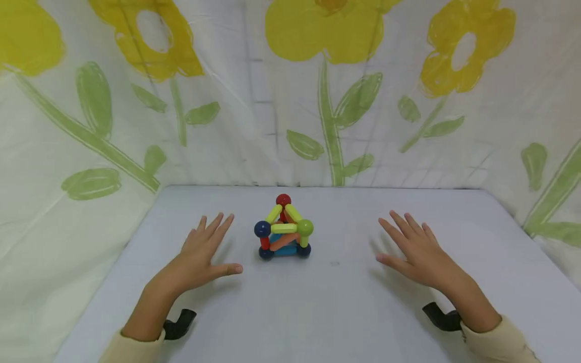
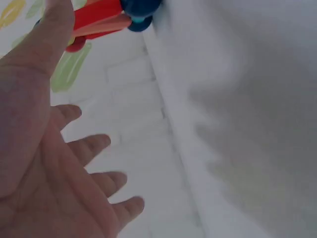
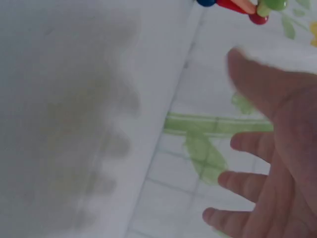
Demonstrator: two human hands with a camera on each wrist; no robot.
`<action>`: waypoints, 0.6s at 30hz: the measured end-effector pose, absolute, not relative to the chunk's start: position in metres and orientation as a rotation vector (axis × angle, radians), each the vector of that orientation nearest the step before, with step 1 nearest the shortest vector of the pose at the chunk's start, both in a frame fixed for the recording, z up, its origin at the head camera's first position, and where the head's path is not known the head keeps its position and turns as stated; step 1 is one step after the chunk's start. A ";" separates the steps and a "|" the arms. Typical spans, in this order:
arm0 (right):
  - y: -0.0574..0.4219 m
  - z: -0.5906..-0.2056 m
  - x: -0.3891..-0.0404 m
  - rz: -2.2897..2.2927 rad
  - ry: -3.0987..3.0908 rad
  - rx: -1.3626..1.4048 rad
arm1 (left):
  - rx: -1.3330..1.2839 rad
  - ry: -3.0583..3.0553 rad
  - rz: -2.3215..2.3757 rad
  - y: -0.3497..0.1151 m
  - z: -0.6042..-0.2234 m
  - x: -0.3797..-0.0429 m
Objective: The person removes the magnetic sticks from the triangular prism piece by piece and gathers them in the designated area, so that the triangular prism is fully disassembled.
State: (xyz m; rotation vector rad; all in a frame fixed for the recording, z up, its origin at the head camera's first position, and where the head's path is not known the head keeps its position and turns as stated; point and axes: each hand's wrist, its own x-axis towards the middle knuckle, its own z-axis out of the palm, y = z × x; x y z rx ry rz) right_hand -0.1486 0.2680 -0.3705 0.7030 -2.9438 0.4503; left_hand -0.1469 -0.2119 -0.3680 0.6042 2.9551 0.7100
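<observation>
A small structure of coloured rods and balls point(image 1: 284, 228) stands on the table in the head view, with a red ball point(image 1: 283, 200) at its top. Dark blue balls and a green ball point(image 1: 305, 228) join its yellow, red, orange and blue rods. To its left, my left hand point(image 1: 199, 257) is spread above the table, thumb pointing toward the structure but apart from it. Farther off on the right, my right hand point(image 1: 417, 254) hovers with fingers spread, holding nothing. Both wrist views show an open palm, with part of the structure at the top edge.
The white table point(image 1: 317, 312) ends at a back edge against a hanging white cloth point(image 1: 227, 151) painted with yellow flowers and green leaves. A black curved piece point(image 1: 179, 324) sits at the left wrist, and another black piece point(image 1: 442, 317) at the right. Light sleeves cover both forearms.
</observation>
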 end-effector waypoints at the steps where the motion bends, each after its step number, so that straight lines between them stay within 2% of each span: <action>1: 0.266 -0.371 -0.150 0.422 -2.898 0.717 | 0.626 2.944 0.730 -0.209 -0.369 -0.149; 11: 0.218 -0.349 -0.166 0.484 -2.683 0.841 | 0.774 2.846 0.861 -0.177 -0.375 -0.172; 18: 0.171 -0.322 -0.175 0.530 -2.642 1.053 | 0.675 2.802 0.910 -0.156 -0.381 -0.184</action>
